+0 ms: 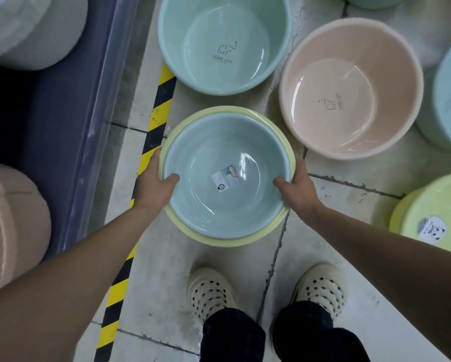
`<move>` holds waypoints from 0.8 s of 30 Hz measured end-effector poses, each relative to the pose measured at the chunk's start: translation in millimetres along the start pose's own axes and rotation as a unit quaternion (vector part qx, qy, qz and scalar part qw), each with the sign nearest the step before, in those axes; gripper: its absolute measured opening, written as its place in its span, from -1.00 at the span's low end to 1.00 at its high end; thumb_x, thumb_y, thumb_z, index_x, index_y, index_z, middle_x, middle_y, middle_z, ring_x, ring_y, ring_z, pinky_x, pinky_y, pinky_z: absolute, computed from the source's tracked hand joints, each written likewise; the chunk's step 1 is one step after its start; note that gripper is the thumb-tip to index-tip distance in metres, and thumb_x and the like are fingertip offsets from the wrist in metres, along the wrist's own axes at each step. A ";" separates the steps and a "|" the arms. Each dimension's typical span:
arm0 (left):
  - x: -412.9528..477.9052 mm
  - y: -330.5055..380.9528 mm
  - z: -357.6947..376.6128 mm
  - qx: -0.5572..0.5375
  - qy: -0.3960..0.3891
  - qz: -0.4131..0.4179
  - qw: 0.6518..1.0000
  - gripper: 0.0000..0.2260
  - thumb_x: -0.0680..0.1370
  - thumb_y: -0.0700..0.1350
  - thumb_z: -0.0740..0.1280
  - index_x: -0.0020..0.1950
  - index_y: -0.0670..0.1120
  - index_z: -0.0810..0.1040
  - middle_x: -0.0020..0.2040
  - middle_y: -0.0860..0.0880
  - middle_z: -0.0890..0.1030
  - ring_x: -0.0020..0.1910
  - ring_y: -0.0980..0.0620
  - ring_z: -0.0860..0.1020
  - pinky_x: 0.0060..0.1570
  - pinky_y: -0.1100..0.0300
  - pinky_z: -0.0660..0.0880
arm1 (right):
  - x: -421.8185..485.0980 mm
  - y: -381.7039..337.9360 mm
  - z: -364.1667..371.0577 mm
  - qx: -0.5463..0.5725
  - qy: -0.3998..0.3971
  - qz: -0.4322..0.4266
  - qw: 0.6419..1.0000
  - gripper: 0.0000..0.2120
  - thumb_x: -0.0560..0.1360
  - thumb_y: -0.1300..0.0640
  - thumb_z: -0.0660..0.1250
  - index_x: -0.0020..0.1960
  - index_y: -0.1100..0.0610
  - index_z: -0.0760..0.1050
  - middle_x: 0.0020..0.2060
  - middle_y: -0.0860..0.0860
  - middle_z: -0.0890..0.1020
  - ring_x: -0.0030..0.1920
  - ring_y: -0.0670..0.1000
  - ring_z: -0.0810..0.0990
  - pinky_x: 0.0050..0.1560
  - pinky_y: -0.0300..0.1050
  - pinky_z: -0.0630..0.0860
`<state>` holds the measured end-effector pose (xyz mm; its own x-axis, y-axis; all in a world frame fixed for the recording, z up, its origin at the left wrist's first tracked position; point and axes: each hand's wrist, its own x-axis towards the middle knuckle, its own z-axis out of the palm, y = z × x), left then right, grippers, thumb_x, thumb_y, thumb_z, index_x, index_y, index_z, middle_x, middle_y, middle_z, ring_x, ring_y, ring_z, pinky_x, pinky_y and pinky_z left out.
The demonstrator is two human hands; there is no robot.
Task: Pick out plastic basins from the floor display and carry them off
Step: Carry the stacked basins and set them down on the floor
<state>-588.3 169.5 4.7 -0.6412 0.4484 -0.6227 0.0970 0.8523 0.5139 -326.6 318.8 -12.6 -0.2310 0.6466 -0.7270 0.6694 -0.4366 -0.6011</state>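
Two nested basins sit at frame centre: a pale blue basin (225,176) seated inside a yellow basin (219,240), of which only the rim shows. Left hand (158,182) grasps the stack at its left edge, thumb hooked over the rim into the blue bowl. Right hand (296,188) grasps the right edge likewise.

Step in hand, by judgement: the picking-out is done for this pair and the carry is about to start. Next move calls for an even grip on both sides so the inner basin does not slip, then a turn away clear of the pink basin (349,87) at upper right and the mint basin (223,40) above.

Fingers under the rims are hidden. Whether the stack rests on the tiled floor (336,210) or hangs above it cannot be told. The label (225,177) in the blue basin is too small to read. Basins at the right edge are cut off.
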 end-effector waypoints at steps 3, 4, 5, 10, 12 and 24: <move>-28.4 27.7 -0.9 -0.023 0.013 0.045 0.999 -0.44 0.49 -0.20 0.36 0.43 0.18 0.36 0.09 0.13 0.60 0.01 0.10 0.59 0.07 0.20 0.53 | -29.2 -2.2 -30.0 0.035 0.016 0.002 0.999 -0.41 0.46 0.21 0.31 0.41 -0.09 0.21 -0.02 -0.20 0.51 0.00 -0.12 0.54 -0.14 -0.13 0.52; -39.5 39.3 -0.1 -0.028 0.009 0.061 0.998 -0.45 0.49 -0.23 0.36 0.42 0.15 0.39 0.09 0.12 0.61 -0.03 0.20 0.60 0.02 0.27 0.55 | -40.6 -5.0 -45.1 0.041 0.020 -0.002 0.999 -0.41 0.45 0.22 0.31 0.41 -0.09 0.21 -0.02 -0.19 0.51 0.01 -0.12 0.54 -0.11 -0.10 0.53; -51.3 53.2 1.8 -0.038 0.004 0.073 0.997 -0.47 0.49 -0.25 0.37 0.41 0.12 0.41 0.09 0.11 0.62 -0.08 0.30 0.59 -0.04 0.34 0.54 | -52.0 -7.5 -62.1 0.041 0.026 -0.006 0.999 -0.40 0.45 0.22 0.31 0.41 -0.09 0.21 -0.02 -0.20 0.50 0.01 -0.11 0.54 -0.09 -0.08 0.54; -114.9 134.3 27.5 -0.035 -0.039 0.113 0.992 -0.56 0.44 -0.21 0.37 0.22 0.20 0.44 0.09 0.09 0.61 0.03 0.07 0.61 0.01 0.10 0.58 | -117.2 -12.3 -161.5 0.088 0.085 -0.006 0.992 -0.33 0.38 0.19 0.30 0.42 -0.19 0.22 0.08 -0.20 0.53 0.09 -0.10 0.55 0.01 -0.08 0.53; -141.3 172.6 41.9 -0.004 -0.074 0.132 0.989 -0.55 0.41 -0.16 0.36 0.27 0.14 0.46 0.13 0.02 0.59 0.08 -0.02 0.58 0.08 0.00 0.56 | -149.4 -9.2 -204.3 0.105 0.110 0.001 0.988 -0.29 0.38 0.21 0.32 0.44 -0.21 0.21 0.15 -0.20 0.51 0.13 -0.11 0.55 0.08 -0.05 0.51; -281.9 361.1 178.0 0.195 -0.227 0.279 0.913 -0.52 0.39 -0.04 0.35 0.33 0.03 0.46 0.06 -0.04 0.55 0.08 -0.02 0.51 0.16 0.03 0.49 | -286.0 70.8 -401.9 0.208 0.219 0.118 0.946 -0.19 0.25 0.05 0.34 0.49 -0.08 0.22 0.19 -0.02 0.53 0.15 0.11 0.53 0.18 0.10 0.50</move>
<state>-237.1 398.8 260.8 -0.0366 0.8315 -0.5543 0.6320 0.4489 0.6317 70.6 354.4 286.3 0.2666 0.6574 -0.7048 0.3089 -0.7510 -0.5836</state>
